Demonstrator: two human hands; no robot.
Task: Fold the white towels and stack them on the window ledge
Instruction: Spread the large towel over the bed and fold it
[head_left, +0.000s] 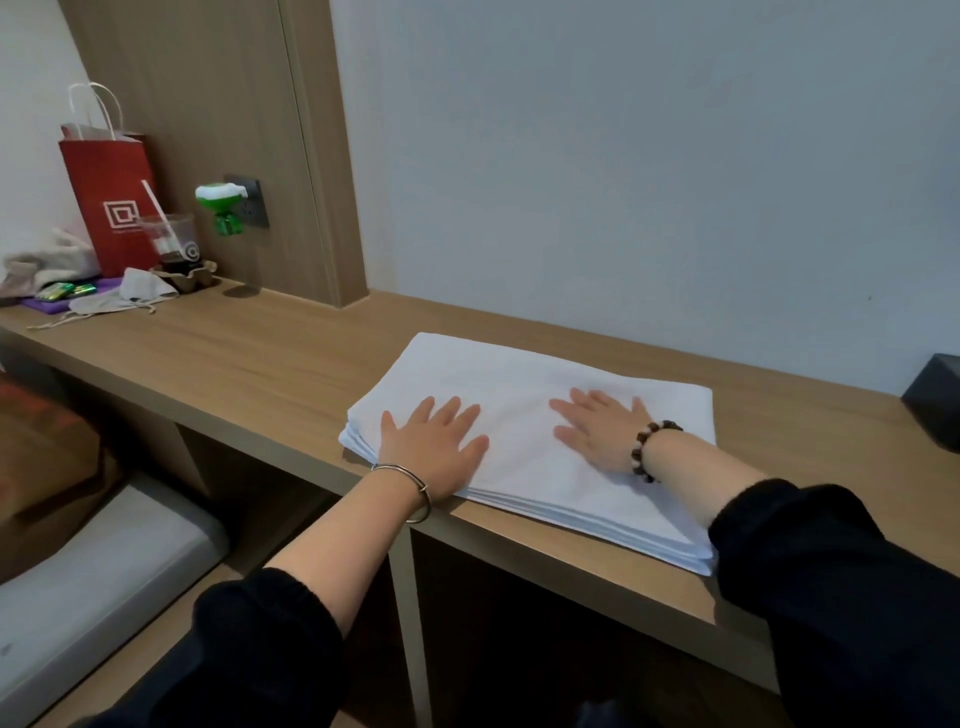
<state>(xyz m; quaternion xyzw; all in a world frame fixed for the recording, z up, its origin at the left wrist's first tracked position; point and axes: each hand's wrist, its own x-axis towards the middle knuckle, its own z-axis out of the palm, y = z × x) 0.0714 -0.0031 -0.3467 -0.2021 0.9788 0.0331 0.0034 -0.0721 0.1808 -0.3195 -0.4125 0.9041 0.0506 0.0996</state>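
The folded white towels (524, 441) are lying in a flat stack on the wooden ledge (249, 358) against the wall, their long axis running along the ledge from far left to near right and one layered edge overhanging the front lip toward the person. Both hands are pressing flat on top with fingers spread and gripping nothing: the left hand (434, 447) is resting near the stack's left end, and the right hand (602, 431) is lying about midway along it, pointing left. The right end, unpressed, is lying nearest the right sleeve (831, 561), while a red paper bag (106, 197) and a drink cup (174, 244) are standing well apart at the far left.
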